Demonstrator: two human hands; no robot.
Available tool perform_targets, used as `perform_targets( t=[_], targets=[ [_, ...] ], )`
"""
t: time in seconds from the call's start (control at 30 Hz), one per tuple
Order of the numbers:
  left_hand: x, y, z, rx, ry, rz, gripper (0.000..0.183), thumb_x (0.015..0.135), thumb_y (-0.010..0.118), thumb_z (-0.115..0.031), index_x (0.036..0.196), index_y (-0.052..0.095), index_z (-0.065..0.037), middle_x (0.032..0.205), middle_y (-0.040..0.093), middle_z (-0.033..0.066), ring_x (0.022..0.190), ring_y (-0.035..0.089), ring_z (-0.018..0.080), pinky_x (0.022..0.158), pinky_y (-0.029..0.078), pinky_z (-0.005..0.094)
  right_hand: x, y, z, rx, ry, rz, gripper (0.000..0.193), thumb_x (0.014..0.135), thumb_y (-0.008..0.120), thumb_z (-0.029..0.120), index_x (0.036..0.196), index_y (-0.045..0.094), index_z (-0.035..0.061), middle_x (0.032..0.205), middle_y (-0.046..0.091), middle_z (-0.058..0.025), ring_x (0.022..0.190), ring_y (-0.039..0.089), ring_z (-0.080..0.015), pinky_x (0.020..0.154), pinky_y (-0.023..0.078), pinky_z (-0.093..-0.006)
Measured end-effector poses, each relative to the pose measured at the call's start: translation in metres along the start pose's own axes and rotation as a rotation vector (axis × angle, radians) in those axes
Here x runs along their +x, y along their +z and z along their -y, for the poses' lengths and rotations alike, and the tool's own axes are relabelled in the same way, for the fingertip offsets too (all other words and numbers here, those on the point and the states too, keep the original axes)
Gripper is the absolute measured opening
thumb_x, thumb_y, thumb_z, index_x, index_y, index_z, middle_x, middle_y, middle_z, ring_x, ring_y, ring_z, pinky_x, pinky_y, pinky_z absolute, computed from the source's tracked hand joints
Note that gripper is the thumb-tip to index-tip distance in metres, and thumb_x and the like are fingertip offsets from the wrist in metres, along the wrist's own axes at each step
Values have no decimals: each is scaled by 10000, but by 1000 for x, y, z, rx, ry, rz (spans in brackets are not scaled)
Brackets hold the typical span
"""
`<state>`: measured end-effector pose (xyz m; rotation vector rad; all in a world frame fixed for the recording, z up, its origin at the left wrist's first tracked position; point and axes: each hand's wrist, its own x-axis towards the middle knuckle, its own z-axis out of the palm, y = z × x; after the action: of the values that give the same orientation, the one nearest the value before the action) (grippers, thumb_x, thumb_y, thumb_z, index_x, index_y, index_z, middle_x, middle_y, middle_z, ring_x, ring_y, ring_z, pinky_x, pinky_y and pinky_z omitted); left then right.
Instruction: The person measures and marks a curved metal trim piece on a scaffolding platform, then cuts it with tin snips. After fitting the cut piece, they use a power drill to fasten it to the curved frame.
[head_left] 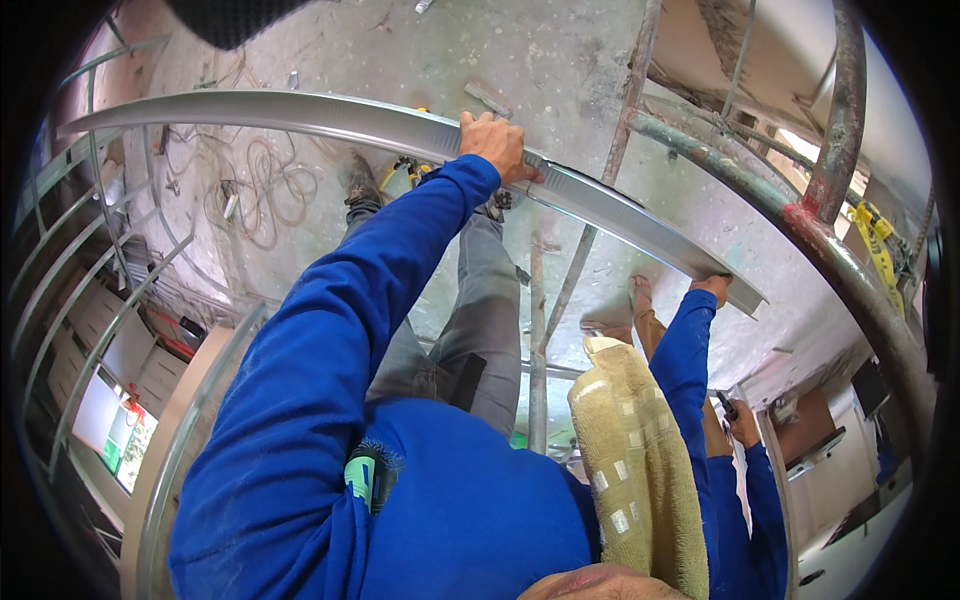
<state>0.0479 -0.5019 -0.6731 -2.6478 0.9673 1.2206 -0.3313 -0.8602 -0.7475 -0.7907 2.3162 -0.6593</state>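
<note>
A long silver metal channel (300, 108) stretches across the view in front of me, bowed by the lens. Near its middle, my left hand (492, 150) is closed over it, fingers over the far edge. Just right of that hand a dark seam or overlap crosses the metal; I cannot tell whether it is one piece or two. Toward the channel's right end, my right hand (712, 288) is wrapped round the edge, its fingers partly hidden. A tan towel (640, 460) hangs over my right shoulder and covers part of that arm.
Scaffold pipes (740, 175) rise on the right, with a yellow strap (878, 250) beyond. A co-worker's hand (743, 425) holds a dark tool at lower right; their feet are below. A pale cord (262, 190) lies coiled on the dusty floor. Metal bars (85, 270) stand left.
</note>
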Motion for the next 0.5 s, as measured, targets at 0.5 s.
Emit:
perform_targets(
  t=[0.5],
  targets=[
    [1, 5, -2, 18, -24, -23, 664, 687, 792, -718, 1084, 784, -187, 1086, 749, 33, 1135, 633, 247, 958, 361, 474, 115, 17, -60, 93, 52, 222, 761, 898, 734, 238, 1526, 338, 75, 1333, 669, -143, 1151, 693, -296, 999, 556, -371]
  ],
)
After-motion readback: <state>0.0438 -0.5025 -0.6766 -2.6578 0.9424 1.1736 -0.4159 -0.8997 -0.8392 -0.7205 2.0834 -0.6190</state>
